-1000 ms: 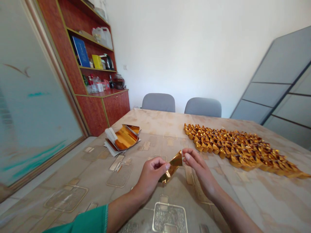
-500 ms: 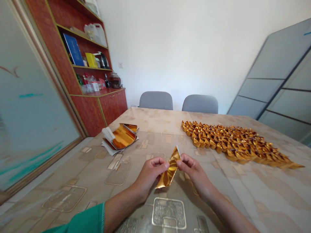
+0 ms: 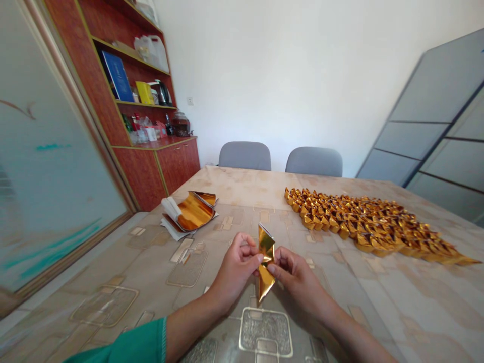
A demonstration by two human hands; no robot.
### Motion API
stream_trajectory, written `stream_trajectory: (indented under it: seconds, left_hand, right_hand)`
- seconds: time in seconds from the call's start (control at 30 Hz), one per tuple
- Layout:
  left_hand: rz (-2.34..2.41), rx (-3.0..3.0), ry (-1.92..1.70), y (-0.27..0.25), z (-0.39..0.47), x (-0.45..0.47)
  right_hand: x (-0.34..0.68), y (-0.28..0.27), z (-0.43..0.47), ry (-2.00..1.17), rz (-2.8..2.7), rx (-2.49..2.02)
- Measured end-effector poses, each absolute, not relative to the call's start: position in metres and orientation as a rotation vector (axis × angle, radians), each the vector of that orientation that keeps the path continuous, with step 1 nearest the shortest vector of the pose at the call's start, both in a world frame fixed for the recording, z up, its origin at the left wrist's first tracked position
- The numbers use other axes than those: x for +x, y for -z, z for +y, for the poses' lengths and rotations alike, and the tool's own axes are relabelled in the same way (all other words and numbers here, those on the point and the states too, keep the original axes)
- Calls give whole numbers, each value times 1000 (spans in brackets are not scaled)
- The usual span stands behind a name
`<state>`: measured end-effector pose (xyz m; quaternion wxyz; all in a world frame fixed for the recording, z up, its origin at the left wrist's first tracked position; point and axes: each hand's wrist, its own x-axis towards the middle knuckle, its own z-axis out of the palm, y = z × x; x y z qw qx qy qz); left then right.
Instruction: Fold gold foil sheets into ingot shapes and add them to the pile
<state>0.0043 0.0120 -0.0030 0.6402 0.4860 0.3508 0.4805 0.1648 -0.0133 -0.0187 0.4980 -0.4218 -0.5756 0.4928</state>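
Observation:
Between my two hands a folded piece of gold foil paper (image 3: 266, 287) stands nearly upright, with pointed ends at top and bottom and a pinched middle. My left hand (image 3: 236, 267) grips its left side, thumb pressed at the middle. From the right, my right hand (image 3: 297, 275) pinches it a little lower with thumb and fingers. Beyond the left hand lies a loose stack of gold foil sheets (image 3: 196, 212) with white backs, partly curled. Rows of finished-looking gold folded paper ingots (image 3: 351, 217) cover the far right of the table.
A patterned cloth covers the table (image 3: 181, 317). Two grey chairs (image 3: 245, 155) stand at its far side. A red-brown cabinet (image 3: 139, 169) with bottles and boxes is at the left, next to a frosted sliding door (image 3: 56, 166). Grey panels (image 3: 427, 116) lean at the right.
The gold foil paper has turned from slanted to nearly upright, its middle now more pinched in. My right hand has slid lower along it. The view has shifted slightly.

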Motion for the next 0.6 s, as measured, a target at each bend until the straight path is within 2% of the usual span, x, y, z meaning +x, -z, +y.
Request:
stream_trajectory:
  seconds: [0.23,0.4,0.6]
  left_hand:
    - [782,1285,-1155,3,12,3]
    - [828,1355,-1175,6,13,1]
    - [747,1299,-1010,6,17,0]
  right_hand:
    - [166,19,-16,-1347,-1353,-1009]
    - [163,16,-15,-1204,-1275,-1062]
    - [168,9,-15,-1104,-1421,-1140]
